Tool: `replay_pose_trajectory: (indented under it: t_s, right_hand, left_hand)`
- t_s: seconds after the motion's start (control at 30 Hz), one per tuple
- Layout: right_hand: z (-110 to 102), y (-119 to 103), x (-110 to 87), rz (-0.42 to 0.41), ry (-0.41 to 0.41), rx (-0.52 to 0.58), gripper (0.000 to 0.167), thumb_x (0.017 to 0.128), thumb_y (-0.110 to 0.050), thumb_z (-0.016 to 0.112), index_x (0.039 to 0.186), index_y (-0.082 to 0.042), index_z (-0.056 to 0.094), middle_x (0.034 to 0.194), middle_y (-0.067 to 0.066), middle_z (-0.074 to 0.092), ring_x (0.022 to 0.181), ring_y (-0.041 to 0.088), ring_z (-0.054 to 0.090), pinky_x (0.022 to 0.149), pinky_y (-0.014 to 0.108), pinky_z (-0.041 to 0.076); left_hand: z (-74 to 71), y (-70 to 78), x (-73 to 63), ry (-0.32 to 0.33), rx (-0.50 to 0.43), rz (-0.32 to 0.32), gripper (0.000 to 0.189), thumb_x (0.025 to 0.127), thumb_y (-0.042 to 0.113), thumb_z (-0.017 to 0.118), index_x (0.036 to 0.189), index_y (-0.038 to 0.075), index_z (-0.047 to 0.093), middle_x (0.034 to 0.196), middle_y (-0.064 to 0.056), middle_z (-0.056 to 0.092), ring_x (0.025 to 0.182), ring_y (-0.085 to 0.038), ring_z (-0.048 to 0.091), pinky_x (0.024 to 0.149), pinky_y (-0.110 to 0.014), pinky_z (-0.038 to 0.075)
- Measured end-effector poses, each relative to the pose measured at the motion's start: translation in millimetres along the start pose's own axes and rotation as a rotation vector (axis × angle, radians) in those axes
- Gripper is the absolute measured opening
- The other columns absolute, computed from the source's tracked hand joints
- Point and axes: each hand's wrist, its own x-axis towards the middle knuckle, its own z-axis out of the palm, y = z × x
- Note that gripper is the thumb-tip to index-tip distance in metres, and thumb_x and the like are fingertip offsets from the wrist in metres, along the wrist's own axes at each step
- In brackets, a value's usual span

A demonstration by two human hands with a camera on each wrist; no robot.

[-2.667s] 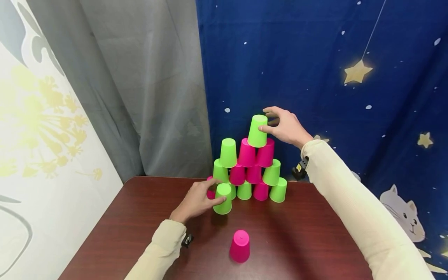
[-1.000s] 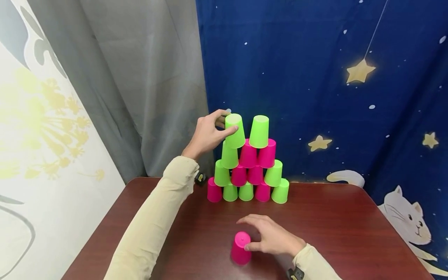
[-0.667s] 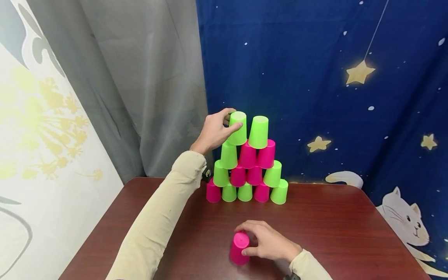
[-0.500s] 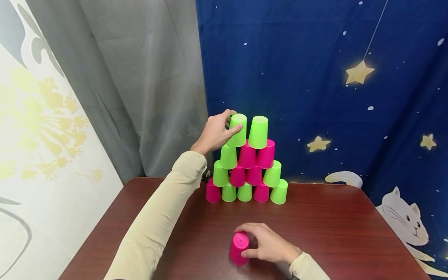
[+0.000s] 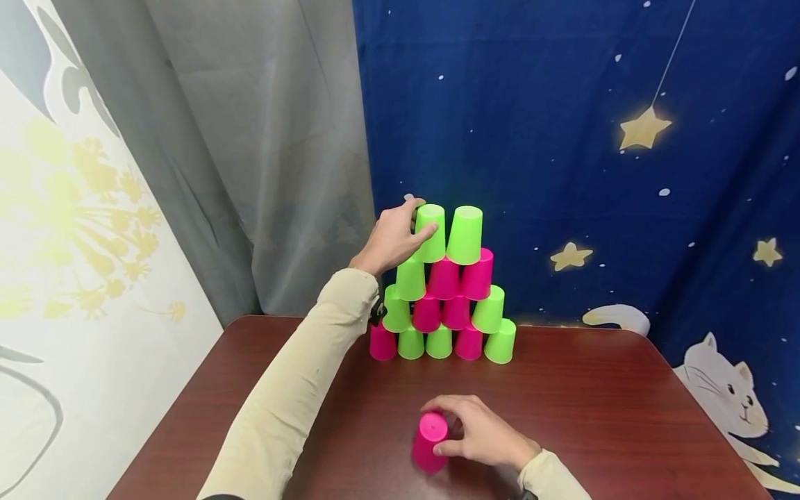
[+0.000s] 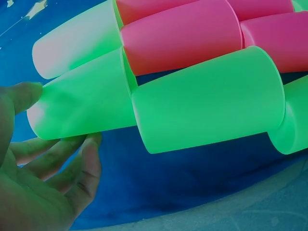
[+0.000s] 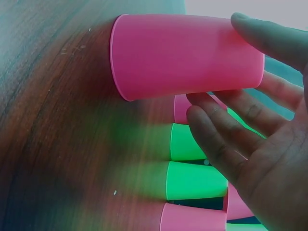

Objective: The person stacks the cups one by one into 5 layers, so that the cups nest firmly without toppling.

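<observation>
Upside-down cups form a stepped stack at the back of the table. My left hand grips the upper left green cup between thumb and fingers, and its rim sits on the row below. Beside it, on the same level, stands another green cup. In the left wrist view, the held green cup leans against no finger gap at its rim; the fingers stay near its base. My right hand holds a lone pink cup standing upside down nearer me; thumb and fingertips meet it in the right wrist view.
Lower rows hold pink cups and green cups. The dark wooden table runs back to a blue curtain and a grey curtain close behind the stack. A white patterned cloth hangs at the left.
My left hand has carried the green cup from before the stack up to its top level. My right hand has released the other top green cup and come down to grip the pink cup.
</observation>
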Motion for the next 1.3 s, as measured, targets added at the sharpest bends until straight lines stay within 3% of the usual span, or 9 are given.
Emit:
replay_pose_trajectory:
  t_s: [0.37,0.57,0.7,0.9,1.1,1.3]
  right_hand:
    - [0.0,2.5,1.5,0.014,0.019,0.086,0.042,0.080,-0.021,0.084,0.114,-0.020,0.060,0.103,-0.007,0.070,0.090,0.003,0.067,0.076,0.027,0.060]
    - [0.0,4.1,2.0,-0.007,0.032,0.094,0.042,0.079,-0.020,0.085,0.114,-0.022,0.062,0.102,-0.007,0.071,0.088,0.002,0.067,0.074,0.025,0.059]
    - [-0.5,5.7,2.1,-0.014,0.055,0.098,0.042,0.079,-0.020,0.085,0.115,-0.023,0.063,0.101,-0.008,0.071,0.086,0.001,0.067,0.072,0.026,0.059]
    - [-4.9,8.3,4.0,-0.009,0.074,0.076,0.043,0.080,-0.024,0.085,0.118,-0.024,0.064,0.101,-0.010,0.071,0.086,0.000,0.066,0.072,0.026,0.058]
    - [-16.8,7.4,9.4,-0.019,0.073,0.061,0.044,0.081,-0.025,0.085,0.119,-0.021,0.064,0.102,-0.007,0.071,0.088,0.005,0.067,0.073,0.030,0.060]
    - [-35.8,1.4,18.9,0.006,0.086,0.067,0.045,0.080,-0.027,0.085,0.120,-0.022,0.065,0.103,-0.009,0.070,0.089,0.011,0.068,0.074,0.031,0.060]
  left_hand:
    - [-6.4,-7.2,-9.6,-0.017,-0.046,-0.048,0.067,0.097,0.040,0.063,0.152,0.012,0.037,0.141,-0.009,0.060,0.125,-0.024,0.062,0.104,-0.042,0.053]
    - [-11.1,-20.9,-32.1,0.017,-0.055,-0.048,0.061,0.099,0.037,0.060,0.151,0.011,0.039,0.140,-0.011,0.060,0.125,-0.024,0.062,0.105,-0.043,0.052]
    - [-6.7,-37.0,-53.2,0.061,-0.070,-0.017,0.055,0.099,0.032,0.061,0.147,0.008,0.044,0.135,-0.013,0.064,0.121,-0.026,0.064,0.104,-0.044,0.053]
    - [18.4,-62.3,-95.1,0.091,-0.125,-0.011,0.046,0.099,0.026,0.063,0.139,0.006,0.053,0.126,-0.013,0.070,0.112,-0.025,0.068,0.095,-0.044,0.055]
    - [61.0,-81.0,-142.6,0.056,-0.226,-0.079,0.039,0.096,0.018,0.066,0.131,0.004,0.060,0.112,-0.011,0.072,0.101,-0.022,0.070,0.085,-0.037,0.058]
    - [100.2,-95.6,-189.1,-0.006,-0.309,-0.126,0.030,0.094,0.011,0.067,0.123,0.004,0.064,0.106,-0.011,0.073,0.096,-0.021,0.072,0.087,-0.039,0.059]
